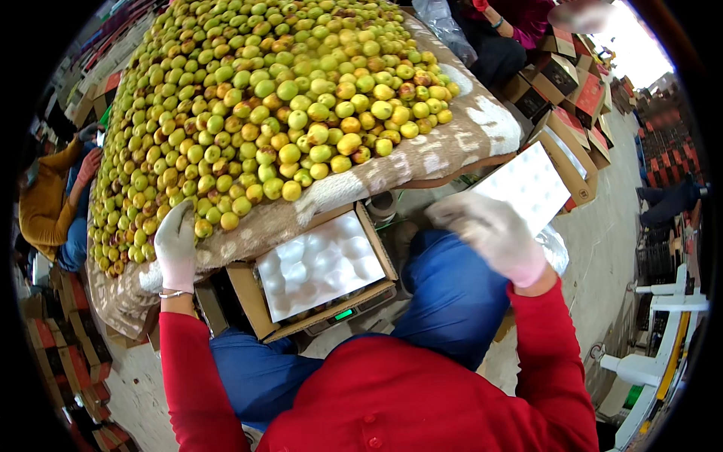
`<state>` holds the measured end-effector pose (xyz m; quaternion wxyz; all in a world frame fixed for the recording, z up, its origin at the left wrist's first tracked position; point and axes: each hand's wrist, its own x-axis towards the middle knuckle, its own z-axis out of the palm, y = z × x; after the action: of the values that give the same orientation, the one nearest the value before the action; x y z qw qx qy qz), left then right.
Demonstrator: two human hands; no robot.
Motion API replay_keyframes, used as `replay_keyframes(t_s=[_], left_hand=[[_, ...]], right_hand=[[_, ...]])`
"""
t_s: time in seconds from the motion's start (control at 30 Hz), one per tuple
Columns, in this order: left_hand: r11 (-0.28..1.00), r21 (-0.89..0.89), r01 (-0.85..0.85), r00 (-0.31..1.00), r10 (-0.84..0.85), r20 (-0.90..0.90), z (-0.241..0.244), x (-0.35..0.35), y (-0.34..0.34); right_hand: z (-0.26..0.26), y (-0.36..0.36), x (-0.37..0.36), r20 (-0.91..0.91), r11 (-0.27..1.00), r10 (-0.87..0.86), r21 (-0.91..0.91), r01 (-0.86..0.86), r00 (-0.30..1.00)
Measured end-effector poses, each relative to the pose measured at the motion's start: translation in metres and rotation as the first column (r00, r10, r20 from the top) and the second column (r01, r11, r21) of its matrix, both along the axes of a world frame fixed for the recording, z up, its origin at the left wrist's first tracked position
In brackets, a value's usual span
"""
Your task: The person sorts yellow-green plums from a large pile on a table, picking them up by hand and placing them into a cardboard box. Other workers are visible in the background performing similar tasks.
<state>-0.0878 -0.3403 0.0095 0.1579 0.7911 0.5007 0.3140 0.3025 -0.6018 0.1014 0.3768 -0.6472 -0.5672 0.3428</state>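
A large heap of green, yellow and reddish fruit, probably jujubes (299,118), lies on a brown and white patterned blanket (395,169). At the heap's near left edge is my left hand (178,234) in a white and pink glove; whether it holds a fruit cannot be told. My gloved right hand (488,231), blurred, is raised above my knee, in front of a white dimpled tray sheet (528,183); its grip is unclear. Between my hands an open cardboard box (251,302) sits on a scale with a lit display (343,314). Another white dimpled tray (321,264) lies in the box.
Cardboard boxes (570,152) stand and lie at the right, with clear plastic (556,248) near my knee. More boxes (73,333) are stacked at the left. A co-worker (56,198) sits left of the heap, another (508,34) at the upper right. White metal equipment (649,356) stands lower right.
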Motion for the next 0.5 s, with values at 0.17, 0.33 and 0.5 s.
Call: replay_keyframes(t_s=[0.17,0.33,0.5], left_hand=[[0.998,-0.061,-0.033,0.998,0.036,0.048,0.003,-0.014,-0.013],[0.99,-0.061,-0.128,0.991,0.126,-0.038,-0.002,-0.05,-0.027],[0.962,-0.185,-0.199,0.977,0.178,-0.12,-0.028,-0.097,-0.039]], right_hand=[[-0.028,0.062,-0.054,0.226,0.912,0.408,-0.054,-0.407,0.884],[-0.047,0.101,-0.065,0.499,0.859,0.511,-0.317,-0.402,0.699],[-0.1,0.116,-0.1,0.269,0.696,0.695,-0.481,-0.533,0.666]])
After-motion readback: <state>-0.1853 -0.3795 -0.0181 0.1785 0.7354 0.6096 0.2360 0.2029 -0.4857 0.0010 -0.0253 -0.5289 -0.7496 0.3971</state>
